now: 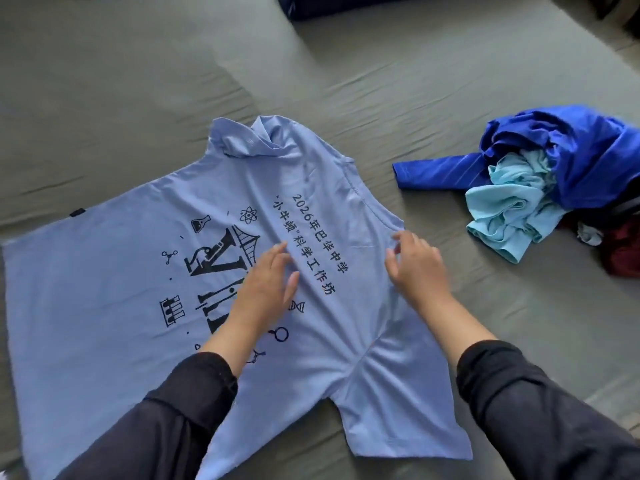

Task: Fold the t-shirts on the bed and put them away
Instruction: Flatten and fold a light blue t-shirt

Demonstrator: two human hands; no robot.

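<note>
Left hand [266, 289] flat, fingers straight, pressing printed chest. Right hand [415, 268] spread loosely near collar. Light-blue t-shirt [104, 271] lies flat mid-bed [381, 81], print up, collar toward right edge, hem toward left; far sleeve crumpled.

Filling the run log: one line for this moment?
light-blue printed t-shirt: flat on bed | left hand: smoothing | right hand: open above shoulder

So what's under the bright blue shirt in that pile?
Under the crumpled royal-blue shirt a light turquoise garment pokes out, with dark red fabric beside it on the grey bedsheet. Anything deeper in the pile is covered.
</note>
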